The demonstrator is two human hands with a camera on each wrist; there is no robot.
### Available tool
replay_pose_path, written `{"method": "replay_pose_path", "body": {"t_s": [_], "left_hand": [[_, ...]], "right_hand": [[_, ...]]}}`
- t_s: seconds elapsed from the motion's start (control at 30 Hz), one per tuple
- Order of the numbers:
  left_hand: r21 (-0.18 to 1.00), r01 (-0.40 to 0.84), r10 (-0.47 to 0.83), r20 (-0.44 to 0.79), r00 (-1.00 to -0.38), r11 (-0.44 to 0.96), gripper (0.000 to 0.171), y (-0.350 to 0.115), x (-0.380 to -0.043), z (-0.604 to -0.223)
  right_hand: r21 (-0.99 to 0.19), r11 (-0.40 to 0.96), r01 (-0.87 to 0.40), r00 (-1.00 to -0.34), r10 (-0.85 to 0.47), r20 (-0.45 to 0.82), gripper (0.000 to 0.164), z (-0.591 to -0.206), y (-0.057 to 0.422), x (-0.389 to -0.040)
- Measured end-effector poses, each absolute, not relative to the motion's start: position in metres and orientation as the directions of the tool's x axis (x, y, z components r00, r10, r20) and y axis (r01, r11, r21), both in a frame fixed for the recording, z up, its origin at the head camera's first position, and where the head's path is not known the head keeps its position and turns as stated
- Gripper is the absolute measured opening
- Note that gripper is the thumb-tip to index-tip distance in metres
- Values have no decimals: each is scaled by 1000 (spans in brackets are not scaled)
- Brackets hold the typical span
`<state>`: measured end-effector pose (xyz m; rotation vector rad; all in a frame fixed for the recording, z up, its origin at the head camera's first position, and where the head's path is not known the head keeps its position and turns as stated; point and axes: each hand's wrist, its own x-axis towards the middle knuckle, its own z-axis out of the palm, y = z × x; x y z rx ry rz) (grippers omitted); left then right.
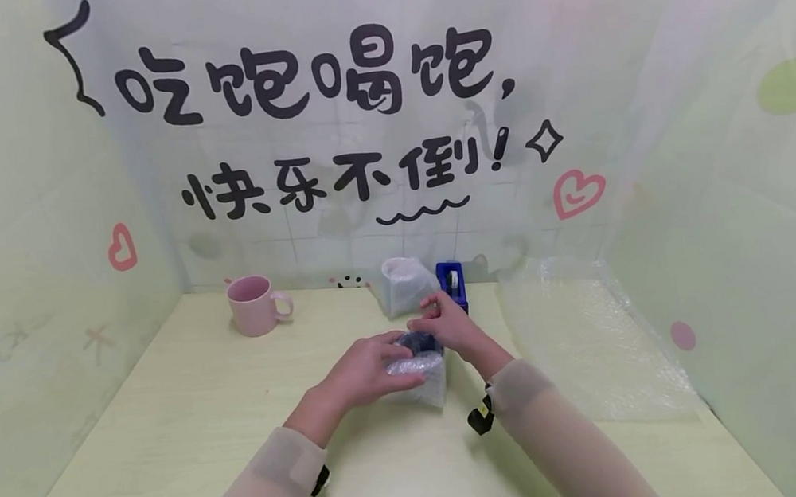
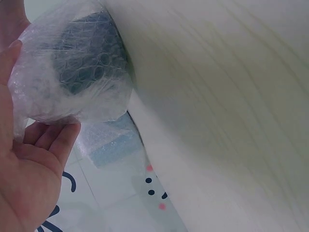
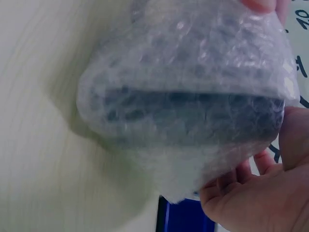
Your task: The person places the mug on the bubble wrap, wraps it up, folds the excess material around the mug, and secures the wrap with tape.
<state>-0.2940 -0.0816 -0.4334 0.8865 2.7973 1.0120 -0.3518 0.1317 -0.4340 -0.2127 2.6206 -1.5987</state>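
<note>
A bundle [image 1: 426, 386] of bubble wrap round a dark blue thing stands at the middle of the table; the dark part shows through the wrap in both wrist views. My left hand [image 1: 361, 370] grips its left side, thumb on the near face and fingers on the far side. At the bundle's upper right is my right hand [image 1: 452, 327], its thumb touching the wrap and its other fingers loosely bent beyond it. In the right wrist view a fold of wrap [image 3: 193, 72] lies over the dark part. What exactly the wrap holds is hidden.
Behind the bundle stands another wrapped thing [image 1: 407, 289], beside a blue tape dispenser [image 1: 450, 279]. A pink mug [image 1: 253, 310] is at the back left. A sheet of bubble wrap [image 1: 590, 342] covers the table's right side. Printed cloth walls border the back and sides.
</note>
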Motion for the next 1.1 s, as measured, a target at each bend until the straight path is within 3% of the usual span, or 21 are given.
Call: {"method": "replay_pose_path", "body": {"t_s": [0.2, 0.37, 0.47, 0.63, 0.77, 1.1], "left_hand": [[616, 486, 524, 136, -841, 620, 54, -82, -293, -433], [615, 513, 543, 159, -825, 599, 54, -81, -292, -433], [618, 521, 551, 164, -818, 589, 54, -81, -292, -433], [621, 512, 538, 166, -827, 594, 53, -81, -293, -434], [612, 515, 531, 177, -829, 600, 54, -80, -294, -436], [546, 610, 495, 362, -790, 575, 26, -72, -293, -441]], "right_hand": [[-782, 570, -252, -958, -262, 117, 19, -432, 134, -351], [-709, 662, -244, -949, -312, 35, 32, -432, 141, -347], [-711, 657, -250, -941, -339, 17, 37, -433, 146, -345], [-706, 624, -336, -915, -393, 88, 32, -438, 149, -346], [-717, 611, -335, -920, -377, 109, 31, -441, 146, -346], [-742, 584, -329, -927, -350, 135, 31, -447, 145, -344]]}}
